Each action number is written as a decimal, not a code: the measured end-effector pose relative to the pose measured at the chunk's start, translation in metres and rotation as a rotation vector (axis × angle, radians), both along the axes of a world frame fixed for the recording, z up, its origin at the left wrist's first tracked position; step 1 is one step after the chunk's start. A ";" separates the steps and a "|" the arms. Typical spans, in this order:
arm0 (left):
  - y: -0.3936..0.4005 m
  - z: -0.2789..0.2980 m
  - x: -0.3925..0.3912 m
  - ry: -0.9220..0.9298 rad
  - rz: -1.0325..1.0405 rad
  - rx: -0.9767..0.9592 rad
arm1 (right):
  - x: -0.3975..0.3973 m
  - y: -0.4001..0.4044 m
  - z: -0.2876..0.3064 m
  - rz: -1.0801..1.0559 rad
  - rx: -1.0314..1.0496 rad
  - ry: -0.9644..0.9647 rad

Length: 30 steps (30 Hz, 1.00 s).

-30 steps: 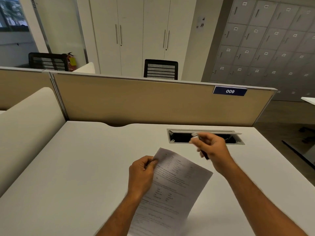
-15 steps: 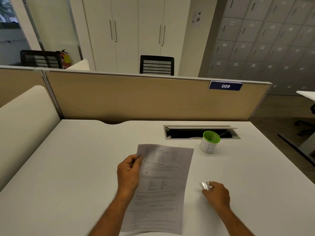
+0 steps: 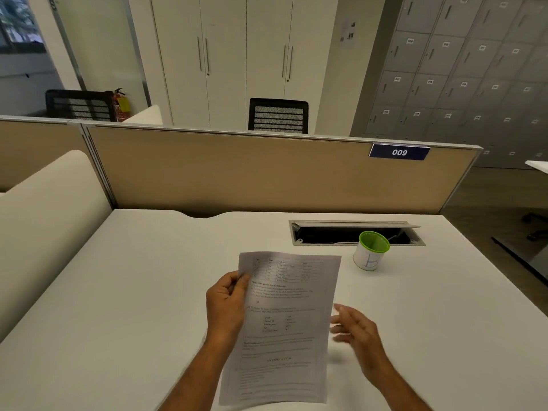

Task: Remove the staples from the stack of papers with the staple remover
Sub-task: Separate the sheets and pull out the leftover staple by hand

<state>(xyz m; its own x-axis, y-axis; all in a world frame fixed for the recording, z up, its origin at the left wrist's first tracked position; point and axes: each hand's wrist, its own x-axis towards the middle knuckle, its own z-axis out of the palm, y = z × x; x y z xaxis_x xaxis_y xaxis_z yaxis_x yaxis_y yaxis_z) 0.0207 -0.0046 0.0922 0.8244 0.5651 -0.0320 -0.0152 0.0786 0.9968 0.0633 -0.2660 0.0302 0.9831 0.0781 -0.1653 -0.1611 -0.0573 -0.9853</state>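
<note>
A printed stack of papers [image 3: 284, 324] is held up above the white desk [image 3: 118, 292], its top edge pointing away from me. My left hand [image 3: 226, 304] grips its left edge near the top corner, thumb over the front. My right hand [image 3: 355, 329] hovers just right of the sheets with fingers spread and straight, blurred by motion, holding nothing. The staple remover is not visible; it may lie hidden behind the papers or my right hand. No staple can be made out on the sheets.
A green-rimmed white cup [image 3: 370, 252] stands right of the papers, in front of an open cable tray slot [image 3: 353, 232]. A tan divider panel [image 3: 252, 176] with a "009" tag closes the desk's far side. A cream partition [image 3: 44, 221] flanks the left.
My right hand set the staple remover down beside the papers, let go and now hovers spread by the sheets' right edge. My left hand turned the stack more upright.
</note>
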 end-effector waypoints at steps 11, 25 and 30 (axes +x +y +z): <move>0.019 -0.027 0.014 0.244 -0.157 0.028 | -0.004 0.021 0.001 0.011 -0.095 0.117; 0.030 -0.098 0.006 0.640 -0.279 0.341 | 0.023 0.037 -0.044 0.066 -0.476 0.189; 0.030 -0.102 0.017 0.624 -0.232 0.360 | 0.037 0.044 -0.043 0.045 -0.617 0.128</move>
